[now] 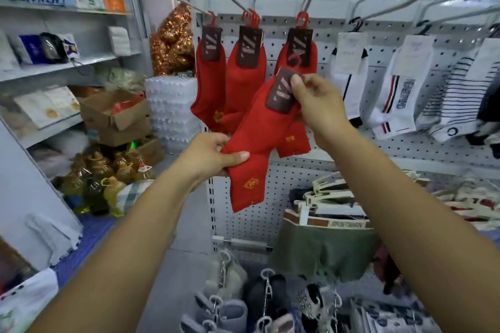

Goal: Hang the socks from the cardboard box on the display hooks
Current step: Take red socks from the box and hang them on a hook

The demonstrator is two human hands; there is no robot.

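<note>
I hold a pair of red socks (pixel 254 149) with a dark brown label card (pixel 281 92) slanted in front of the pegboard. My right hand (pixel 316 100) pinches the top of the card near its red hook. My left hand (pixel 213 154) grips the lower part of the socks. Behind them, red sock pairs hang from three metal display hooks, one on the left (pixel 209 73), one in the middle (pixel 244 67) and one on the right (pixel 297 51). An open cardboard box (pixel 116 111) with something red inside sits on the left shelving.
White and striped socks (pixel 405 84) hang on hooks to the right. Below, green underwear (pixel 324 249) and clipped items hang from the pegboard (pixel 243 213). Shelves with packages stand at the left, with oil bottles (pixel 102 170) and stacked trays (pixel 173 108) on the floor.
</note>
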